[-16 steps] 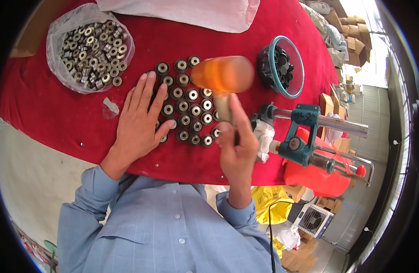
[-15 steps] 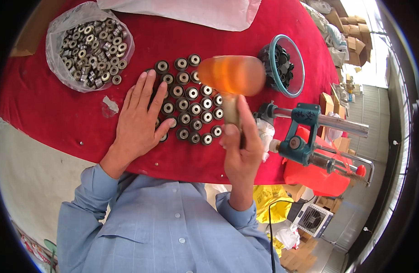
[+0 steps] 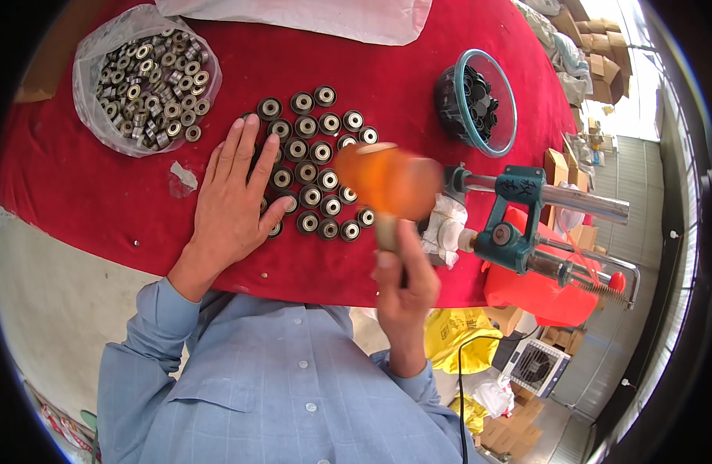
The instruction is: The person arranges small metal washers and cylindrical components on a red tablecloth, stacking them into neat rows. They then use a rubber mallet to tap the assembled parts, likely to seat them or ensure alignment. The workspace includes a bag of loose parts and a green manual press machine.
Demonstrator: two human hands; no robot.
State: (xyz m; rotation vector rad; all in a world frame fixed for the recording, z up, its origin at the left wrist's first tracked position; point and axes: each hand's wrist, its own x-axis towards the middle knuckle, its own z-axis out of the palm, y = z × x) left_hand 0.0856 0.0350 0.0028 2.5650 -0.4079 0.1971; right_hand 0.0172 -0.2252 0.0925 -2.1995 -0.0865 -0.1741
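My right hand (image 3: 406, 282) grips the short handle of a mallet (image 3: 400, 183), whose orange head is smeared by motion. That head hangs over the right side of a cluster of dark-rimmed wheels (image 3: 306, 172), each with a shiny metal bearing in its middle. It hides several of them; whether it touches any I cannot tell. My left hand (image 3: 231, 203) lies flat with fingers stretched along the cluster's left side, partly covering a few wheels.
A clear plastic bag (image 3: 81, 85) of loose bearings (image 3: 156, 97) lies at the far left. Black parts (image 3: 478, 100) fill a blue-rimmed bowl (image 3: 514, 116) at the right. A green hand press (image 3: 511, 220) stands nearer me. A red cloth (image 3: 325, 274) covers the table.
The mallet head has come down and nearer to me, over the cluster's right part. My right hand has moved slightly nearer too. The left hand stays about where it was.
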